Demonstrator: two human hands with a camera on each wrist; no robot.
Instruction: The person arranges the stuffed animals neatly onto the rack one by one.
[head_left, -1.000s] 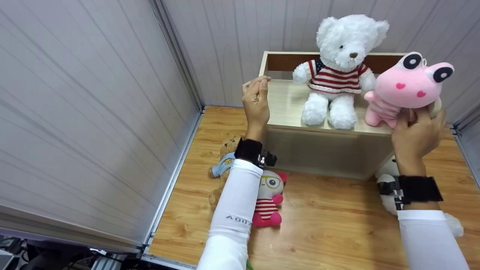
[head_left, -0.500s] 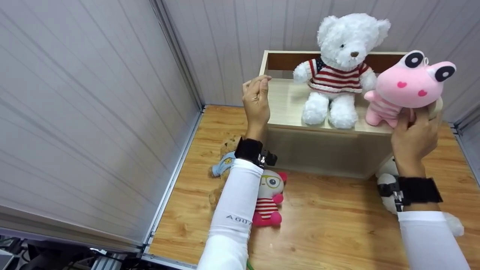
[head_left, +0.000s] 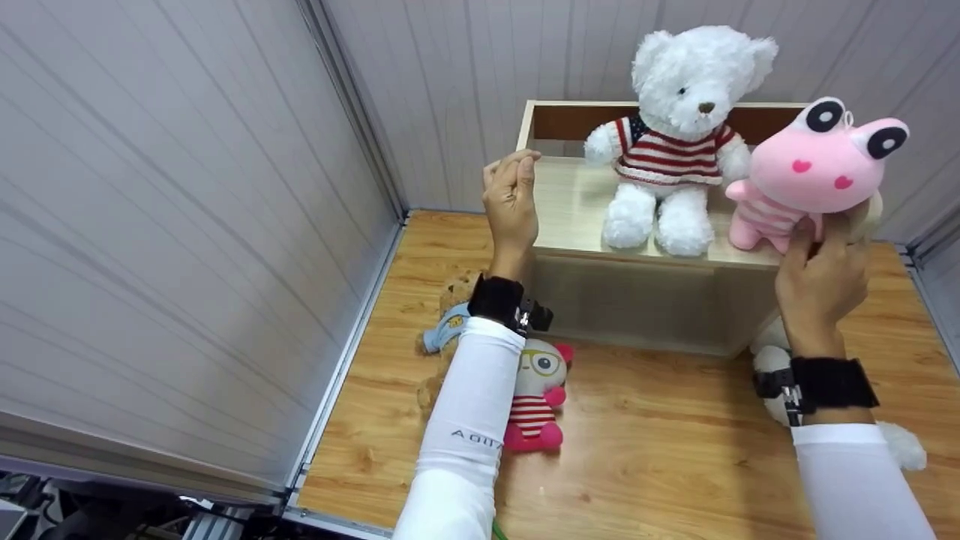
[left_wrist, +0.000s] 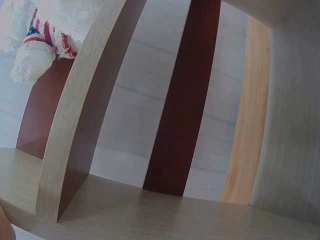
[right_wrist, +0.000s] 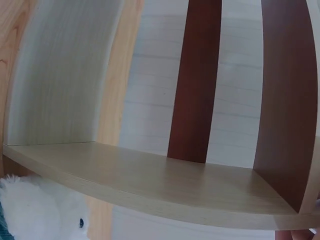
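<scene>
A pale wooden shelf unit stands against the back wall. My left hand, fingers curled, grips the upper part of its left side panel; only a fingertip shows in the left wrist view. At the other end my right hand grips the right side panel, thumb inside beside the toy; its fingers lie outside the panel. On the top board sit a white teddy bear in a striped sweater and a pink frog plush, which partly hides the right panel.
On the wooden floor lie a brown teddy bear in blue and a pink-and-white plush, both partly behind my left arm. A white fluffy toy lies beside the shelf's right side. A wall panel rises at left.
My right hand has moved slightly left and its fingers have closed in at the panel. The shelf and both toys on it appear shifted very slightly. My left hand stays in place.
</scene>
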